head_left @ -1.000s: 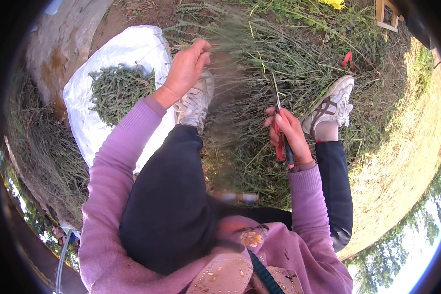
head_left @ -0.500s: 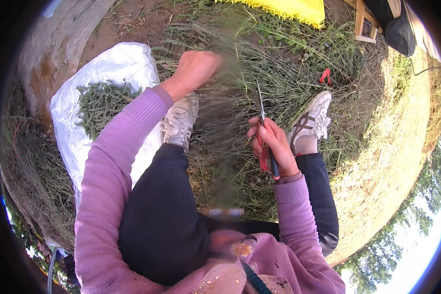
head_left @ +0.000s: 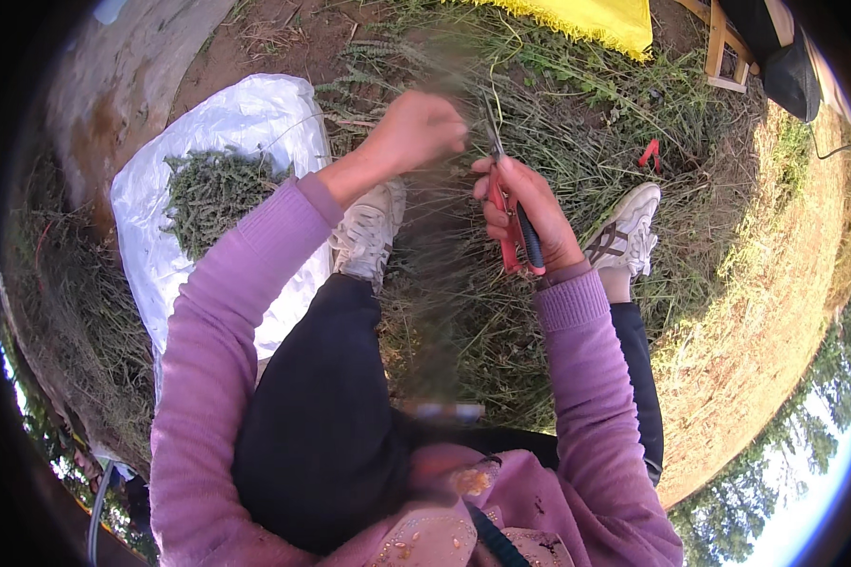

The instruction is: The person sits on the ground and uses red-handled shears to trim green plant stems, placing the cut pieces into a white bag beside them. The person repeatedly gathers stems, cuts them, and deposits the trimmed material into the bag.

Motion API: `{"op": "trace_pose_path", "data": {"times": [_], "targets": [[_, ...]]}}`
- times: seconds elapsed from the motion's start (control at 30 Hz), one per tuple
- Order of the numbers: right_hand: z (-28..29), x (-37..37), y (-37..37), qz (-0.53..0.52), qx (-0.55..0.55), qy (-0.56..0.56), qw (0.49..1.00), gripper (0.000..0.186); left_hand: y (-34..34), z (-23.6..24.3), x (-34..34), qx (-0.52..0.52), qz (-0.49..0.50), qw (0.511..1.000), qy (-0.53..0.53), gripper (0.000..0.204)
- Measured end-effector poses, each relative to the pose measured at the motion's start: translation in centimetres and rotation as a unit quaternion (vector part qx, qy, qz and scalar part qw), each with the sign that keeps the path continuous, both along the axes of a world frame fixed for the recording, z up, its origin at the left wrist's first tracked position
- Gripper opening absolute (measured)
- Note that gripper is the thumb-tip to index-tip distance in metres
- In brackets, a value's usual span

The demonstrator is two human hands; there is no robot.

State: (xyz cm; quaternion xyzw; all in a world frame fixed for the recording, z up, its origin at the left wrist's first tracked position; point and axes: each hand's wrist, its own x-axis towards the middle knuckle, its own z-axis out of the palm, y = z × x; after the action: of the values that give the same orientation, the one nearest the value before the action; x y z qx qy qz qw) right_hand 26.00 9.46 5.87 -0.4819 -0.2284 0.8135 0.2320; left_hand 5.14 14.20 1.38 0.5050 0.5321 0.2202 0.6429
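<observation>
My left hand (head_left: 411, 132) is closed above my left shoe (head_left: 359, 236); a smeared patch in the picture hides whatever its fingers may hold. My right hand (head_left: 529, 208) grips shears (head_left: 508, 230) with red and dark handles, blades pointing up, just right of my left hand. Beneath both lie long, thin, grey-green cut stems (head_left: 586, 132). A heap of short leafy sprigs (head_left: 213, 198) rests on white plastic sheeting (head_left: 147, 241) to the left. A thin pale-green strand (head_left: 499, 109) is by the blade tips.
Yellow fringed cloth (head_left: 605, 28) lies at the top edge. A wooden frame (head_left: 726, 71) and dark object (head_left: 790, 80) stand upper right. A small red item (head_left: 651, 153) lies near my right shoe (head_left: 624, 231). Grey slab (head_left: 132, 57) borders the upper left.
My left hand has moved right, its fingers curled. My right hand has lifted the shears higher and closer to my left hand. More yellow cloth has come into view.
</observation>
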Motion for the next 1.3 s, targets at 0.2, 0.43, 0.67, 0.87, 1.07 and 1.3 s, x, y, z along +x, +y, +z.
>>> {"op": "trace_pose_path", "data": {"times": [0.2, 0.43, 0.67, 0.87, 1.07, 1.3], "targets": [[0.7, 2.4, -0.3, -0.075, 0.050, 0.000, 0.996, 0.043, -2.5, -0.6, -4.7, -0.005, 0.051, 0.999, 0.010, 0.012], [0.6, 2.8, -4.8, -0.081, 0.036, -0.003, 0.996, 0.046, -3.3, -3.6, -3.1, 0.350, -0.027, 0.898, 0.264, 0.022], [1.8, 1.8, -5.4, -0.021, 0.030, 0.008, 0.999, 0.050, 0.3, -1.4, -1.5, 0.283, -0.061, 0.914, 0.284, 0.017], [2.7, 1.7, -5.3, 0.033, 0.027, -0.002, 0.999, 0.061, 0.9, 2.1, -1.0, -0.068, 0.035, 0.992, -0.096, 0.024], [3.0, 0.5, -6.2, 0.043, 0.015, -0.003, 0.999, 0.054, -1.3, 1.7, -1.1, -0.007, -0.026, 0.999, -0.047, 0.023], [1.2, -1.0, -6.4, 0.015, 0.031, -0.061, 0.998, 0.042, -4.9, 1.6, -0.9, -0.009, -0.045, 0.996, -0.080, 0.021]]}}
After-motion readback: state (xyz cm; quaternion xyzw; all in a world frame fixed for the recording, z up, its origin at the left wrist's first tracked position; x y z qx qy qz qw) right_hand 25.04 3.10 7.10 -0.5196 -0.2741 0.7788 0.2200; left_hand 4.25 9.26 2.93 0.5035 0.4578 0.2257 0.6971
